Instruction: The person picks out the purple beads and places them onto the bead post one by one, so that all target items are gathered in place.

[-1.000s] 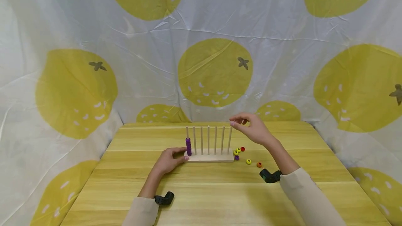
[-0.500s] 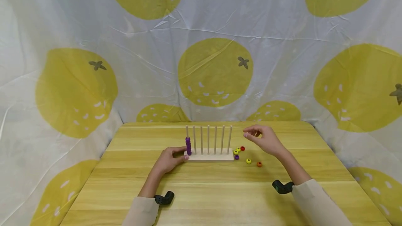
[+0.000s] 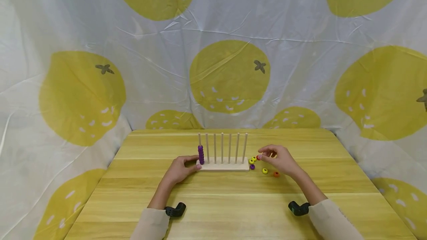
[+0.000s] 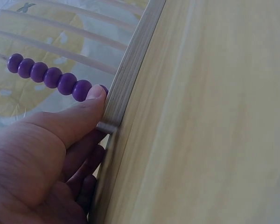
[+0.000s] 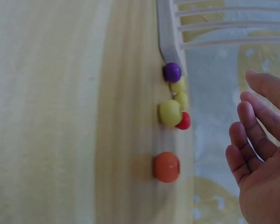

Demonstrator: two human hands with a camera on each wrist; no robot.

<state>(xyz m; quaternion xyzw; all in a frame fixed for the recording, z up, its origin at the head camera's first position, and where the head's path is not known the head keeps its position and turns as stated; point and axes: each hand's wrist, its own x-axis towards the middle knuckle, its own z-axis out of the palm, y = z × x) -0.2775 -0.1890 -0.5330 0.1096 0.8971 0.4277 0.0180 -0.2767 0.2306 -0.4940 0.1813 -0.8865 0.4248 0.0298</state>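
A wooden peg rack (image 3: 223,166) with several upright pegs stands on the table. Purple beads (image 3: 201,155) are stacked on its leftmost peg. My left hand (image 3: 179,169) grips the left end of the base, thumb on the front and fingers behind; the left wrist view shows the thumb close against the lowest purple beads (image 4: 52,77). My right hand (image 3: 281,159) is right of the rack, its thumb and forefinger apart beside a red bead (image 3: 258,157). In the right wrist view the fingers are loosely bent and hold nothing, with the red bead (image 5: 183,121) lying free of them.
Right of the base lie several loose beads: yellow beads (image 3: 251,161), a purple bead (image 3: 252,167), another yellow bead (image 3: 265,171) and an orange bead (image 3: 276,174). A patterned curtain (image 3: 230,84) hangs behind the wooden table (image 3: 220,210).
My right hand has moved from the top of the rightmost peg, first to the right, then down to the loose beads. The left hand stays on the base.
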